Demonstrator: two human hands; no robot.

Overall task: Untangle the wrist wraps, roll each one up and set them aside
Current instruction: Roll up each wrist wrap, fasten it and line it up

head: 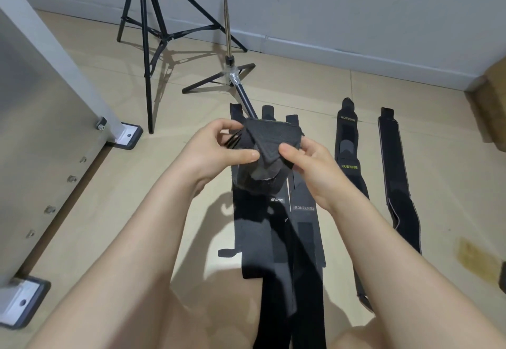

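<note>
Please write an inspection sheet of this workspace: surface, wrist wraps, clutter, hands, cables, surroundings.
Surface: beige tiled floor, stain at the right.
Job's things: rolled wrap held above the floor; XUEYING wrap, BOKEERSI wrap and plain wrap lie flat, unrolled.
Clutter: nothing seen.
Hands: left hand and right hand both pinch the rolled wrap.
Cables: nothing seen.
Surroundings: black tripod, thin stand, white table leg, grey wall.

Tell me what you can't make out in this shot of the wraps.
Head view only:
- Held wrap: how far rolled, hidden by left hand and right hand.
- Middle wraps: near ends cut off by bottom edge; overlaps unclear.
- Tripod: top cut off by upper edge.
</note>
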